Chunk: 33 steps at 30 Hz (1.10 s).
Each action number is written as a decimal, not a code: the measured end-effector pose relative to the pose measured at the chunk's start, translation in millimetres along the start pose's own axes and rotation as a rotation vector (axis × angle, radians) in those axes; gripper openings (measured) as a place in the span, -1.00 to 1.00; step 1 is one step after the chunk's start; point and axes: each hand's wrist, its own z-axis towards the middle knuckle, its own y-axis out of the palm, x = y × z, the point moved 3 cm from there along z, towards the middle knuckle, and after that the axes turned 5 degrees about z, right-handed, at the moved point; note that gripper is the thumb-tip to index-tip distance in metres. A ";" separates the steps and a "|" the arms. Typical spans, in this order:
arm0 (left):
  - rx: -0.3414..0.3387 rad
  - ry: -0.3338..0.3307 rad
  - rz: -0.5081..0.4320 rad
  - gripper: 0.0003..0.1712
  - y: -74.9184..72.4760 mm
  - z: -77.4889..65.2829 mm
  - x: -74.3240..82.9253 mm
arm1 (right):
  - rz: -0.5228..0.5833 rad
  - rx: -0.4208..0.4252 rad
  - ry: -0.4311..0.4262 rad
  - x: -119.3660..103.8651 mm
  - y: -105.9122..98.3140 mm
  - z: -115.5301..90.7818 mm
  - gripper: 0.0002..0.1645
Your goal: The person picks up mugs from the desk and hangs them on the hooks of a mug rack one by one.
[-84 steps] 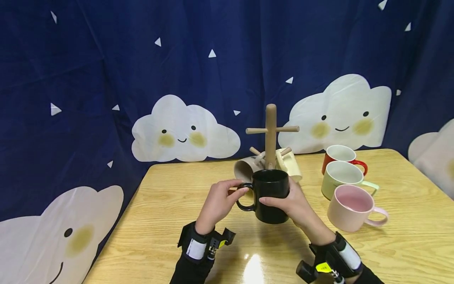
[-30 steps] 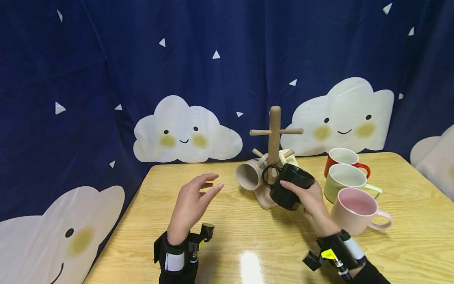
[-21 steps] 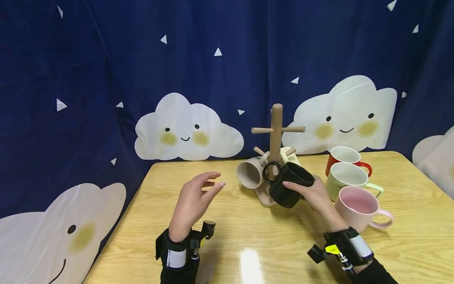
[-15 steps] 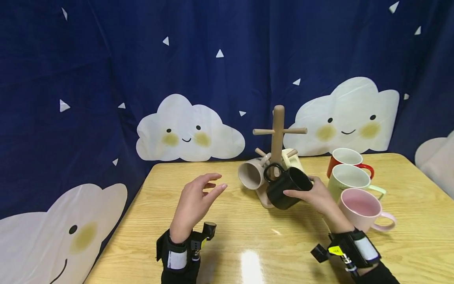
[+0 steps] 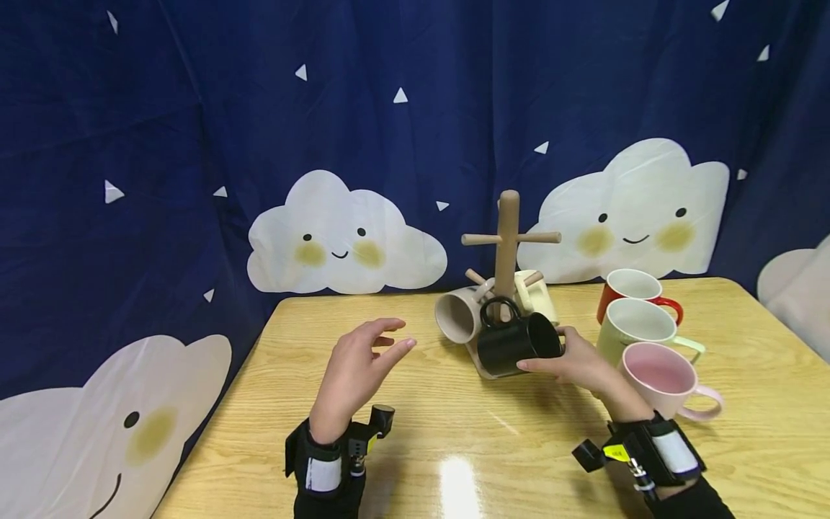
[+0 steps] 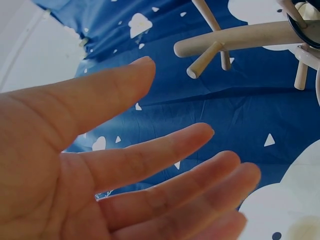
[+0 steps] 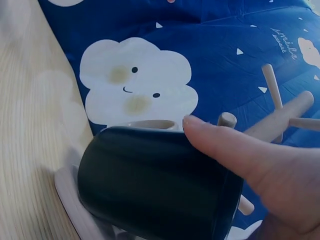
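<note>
My right hand [image 5: 580, 364] grips a black mug [image 5: 509, 346] near its rim, thumb on the near side. The mug lies on its side in front of the wooden mug tree [image 5: 508, 252], mouth to the right and handle up. Its handle loop is at the post's lower part; whether a peg passes through it cannot be told. In the right wrist view the mug's dark wall [image 7: 155, 185] hides much of the stand. My left hand [image 5: 353, 375] hovers left of the stand, fingers apart and holding nothing, as the left wrist view also shows.
A greyish mug [image 5: 457, 317] and a cream mug [image 5: 540, 299] hang on the tree's lower pegs. The upper pegs [image 5: 481, 239] bear no mug. At the right stand red [image 5: 606, 301], pale green [image 5: 612, 339] and pink [image 5: 655, 378] mugs, by my right forearm. A patterned blue curtain [image 5: 389, 144] hangs behind.
My left hand has let go of the black mug's handle and moved left. The right hand has carried the mug to the tree and tipped it sideways, turning its handle upward.
</note>
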 end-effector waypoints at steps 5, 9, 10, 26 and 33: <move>-0.016 -0.007 0.010 -0.58 0.6 -0.1 0.3 | 0.033 -0.025 -0.049 0.6 -0.7 1.5 0.18; -0.022 -0.007 0.020 -0.58 1.4 -0.1 0.2 | 0.050 -0.029 -0.060 2.3 -0.5 3.0 0.18; -0.023 -0.008 0.022 -0.58 1.7 -0.2 0.2 | 0.046 -0.028 -0.053 2.8 -0.9 3.3 0.21; -0.028 -0.014 0.038 -0.56 0.6 1.2 -2.6 | 0.105 0.175 -0.184 -22.7 -51.7 -26.2 0.04; -0.010 -0.053 0.049 -0.55 -5.4 2.7 -12.2 | -0.083 0.263 -0.281 -21.6 -67.2 -39.7 -0.21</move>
